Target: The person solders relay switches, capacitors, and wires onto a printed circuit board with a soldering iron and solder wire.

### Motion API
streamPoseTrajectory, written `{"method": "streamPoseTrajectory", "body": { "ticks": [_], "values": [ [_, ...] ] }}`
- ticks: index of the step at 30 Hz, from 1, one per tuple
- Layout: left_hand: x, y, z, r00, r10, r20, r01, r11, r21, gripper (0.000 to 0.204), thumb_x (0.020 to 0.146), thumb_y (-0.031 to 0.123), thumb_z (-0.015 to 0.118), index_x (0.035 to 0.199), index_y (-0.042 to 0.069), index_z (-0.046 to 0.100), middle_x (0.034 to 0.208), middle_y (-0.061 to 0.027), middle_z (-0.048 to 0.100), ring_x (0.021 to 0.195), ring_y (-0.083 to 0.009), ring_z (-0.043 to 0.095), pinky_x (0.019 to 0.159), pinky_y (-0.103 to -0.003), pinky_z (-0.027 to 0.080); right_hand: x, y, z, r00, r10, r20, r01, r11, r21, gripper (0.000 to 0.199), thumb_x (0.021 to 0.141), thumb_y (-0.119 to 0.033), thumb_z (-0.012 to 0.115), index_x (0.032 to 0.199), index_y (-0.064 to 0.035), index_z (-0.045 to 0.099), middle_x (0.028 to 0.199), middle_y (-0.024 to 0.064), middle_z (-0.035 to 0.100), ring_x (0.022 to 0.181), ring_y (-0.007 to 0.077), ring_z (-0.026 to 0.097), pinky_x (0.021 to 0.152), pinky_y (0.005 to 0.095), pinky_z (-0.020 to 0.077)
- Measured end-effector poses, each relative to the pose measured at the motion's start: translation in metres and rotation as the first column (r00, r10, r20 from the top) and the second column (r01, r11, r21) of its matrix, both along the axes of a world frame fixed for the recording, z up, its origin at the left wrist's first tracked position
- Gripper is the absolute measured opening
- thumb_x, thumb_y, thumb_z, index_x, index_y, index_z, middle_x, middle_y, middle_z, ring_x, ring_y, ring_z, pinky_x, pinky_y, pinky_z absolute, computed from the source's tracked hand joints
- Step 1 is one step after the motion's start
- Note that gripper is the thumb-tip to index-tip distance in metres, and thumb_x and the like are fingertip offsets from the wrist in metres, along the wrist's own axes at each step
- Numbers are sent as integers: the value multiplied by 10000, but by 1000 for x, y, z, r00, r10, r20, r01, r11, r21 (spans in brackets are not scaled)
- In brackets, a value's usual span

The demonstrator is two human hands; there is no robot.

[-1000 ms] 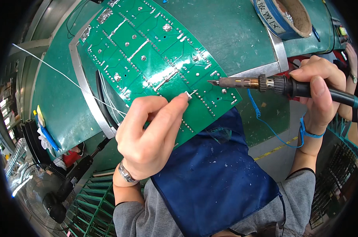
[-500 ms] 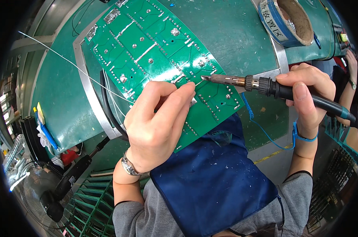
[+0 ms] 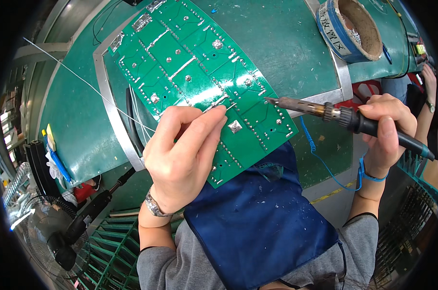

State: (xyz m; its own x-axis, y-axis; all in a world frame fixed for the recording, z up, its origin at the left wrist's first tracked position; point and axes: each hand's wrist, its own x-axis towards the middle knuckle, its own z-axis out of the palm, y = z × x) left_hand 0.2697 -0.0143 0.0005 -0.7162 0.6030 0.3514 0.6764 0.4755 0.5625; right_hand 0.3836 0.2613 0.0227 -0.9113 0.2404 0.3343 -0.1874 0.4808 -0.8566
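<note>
My left hand is closed, pinching a thin solder wire over a green circuit board. The wire runs in from the upper left, and its short free end pokes out beyond my fingertips, above the board. Silvery solder joints and strips dot the face of the board, partly covered by my left hand. In my right hand is a soldering iron with a black handle, pointing left. Its tip appears over the board's right part, apart from the wire end; whether it touches the board I cannot tell.
The green bench has a metal-edged frame around the board. A blue tub with a rough grey inside and shiny bits stands at the upper right. A fan is at lower left. Another person's arm shows at far right.
The iron has moved right and slightly down, away from the wire end. My left hand has drawn back left with the wire. The board has shifted slightly to the right.
</note>
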Motion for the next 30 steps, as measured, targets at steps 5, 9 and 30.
{"method": "streamPoseTrajectory", "body": {
  "ticks": [5, 9, 30],
  "values": [
    [3, -3, 7, 999, 3, 40, -4, 1000, 24, 252, 700, -50, 770, 936, 22, 719, 776, -54, 564, 583, -145, 552, 502, -268, 436, 23, 21, 2, 956, -248, -154, 242, 969, -59, 356, 914, -222, 486, 894, 92, 652, 751, 136, 603, 542, 99, 487, 521, 192, 382],
    [3, -4, 10, 994, -15, 109, 12, 1000, 29, 248, 707, -54, 764, 938, 23, 720, 781, -55, 570, 583, -132, 554, 502, -265, 443, 16, 39, -10, 776, -551, -308, 549, 829, -102, 295, 962, -138, 505, 985, 111, 660, 830, 117, 644, 583, 91, 542, 518, 162, 414],
    [-11, -13, 6, 995, 49, 86, -53, 997, 48, 229, 699, -35, 774, 913, 28, 721, 748, -49, 579, 578, -136, 574, 494, -262, 447, 20, 35, 9, 765, -596, -244, 630, 615, 474, 246, 951, -161, 575, 975, 36, 722, 779, 60, 672, 553, 40, 528, 526, 158, 395]
  ]
}}
